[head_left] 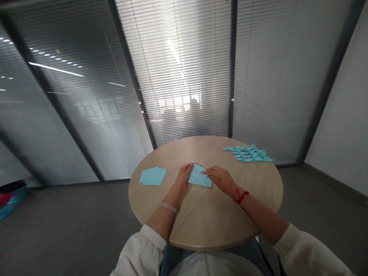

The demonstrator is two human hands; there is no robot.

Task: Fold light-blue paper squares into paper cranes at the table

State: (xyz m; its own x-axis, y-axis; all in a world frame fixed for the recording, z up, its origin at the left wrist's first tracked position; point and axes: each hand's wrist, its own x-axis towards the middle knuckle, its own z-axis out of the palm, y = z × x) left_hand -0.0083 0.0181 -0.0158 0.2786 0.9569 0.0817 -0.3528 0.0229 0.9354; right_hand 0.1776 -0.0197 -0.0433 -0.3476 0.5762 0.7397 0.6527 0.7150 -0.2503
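Between my hands is a light blue sheet of origami paper (pixel 200 178), partly folded, with a slanted upper edge. My left hand (pixel 184 174) grips its left side, thumb near the top corner. On the right edge, the fingers of my right hand (pixel 220 177) pinch the paper. To the left lies a small stack of flat blue paper sheets (pixel 153 176), fanned slightly out of line. Several folded blue paper cranes (pixel 250 153) stand grouped in rows at the far right of the table.
The round wooden table (pixel 212 222) reaches close to my body. Behind it stands a glass wall with blinds (pixel 189 69) and dark frames. Red and blue items (pixel 13 197) sit on the grey floor at the far left.
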